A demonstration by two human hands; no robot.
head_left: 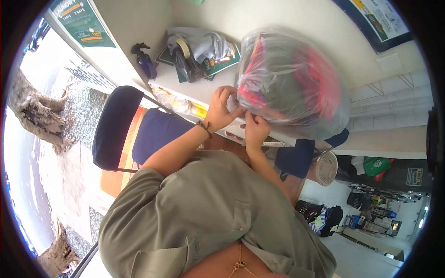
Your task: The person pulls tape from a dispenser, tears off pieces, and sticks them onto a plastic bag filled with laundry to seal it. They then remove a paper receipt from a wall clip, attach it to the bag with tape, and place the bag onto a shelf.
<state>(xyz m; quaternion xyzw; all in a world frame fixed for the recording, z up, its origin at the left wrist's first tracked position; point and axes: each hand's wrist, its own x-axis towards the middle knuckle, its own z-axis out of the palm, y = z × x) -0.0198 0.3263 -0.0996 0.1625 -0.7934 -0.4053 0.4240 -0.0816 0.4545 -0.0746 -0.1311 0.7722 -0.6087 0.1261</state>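
Observation:
A large clear plastic bag [289, 78], bulging with folded red, orange and dark green cloth, lies on the white counter [178, 88]. My left hand [224, 107], with a dark bracelet at its wrist, is closed on the bag's near left edge, thumb and fingers pinching the plastic. Just right of it, my right hand [256, 127] is closed on the same edge, its fingertips pressed together at the plastic. The two thumbs are close to each other. What exactly lies between the fingertips is too small to make out.
Left of the bag are a tape dispenser [186, 62], grey plastic [204, 41], green printed sheets [222, 65] and a dark spray bottle [145, 62]. Navy chairs [116, 129] stand below the counter at the left and right. A fan [326, 167] is at the right.

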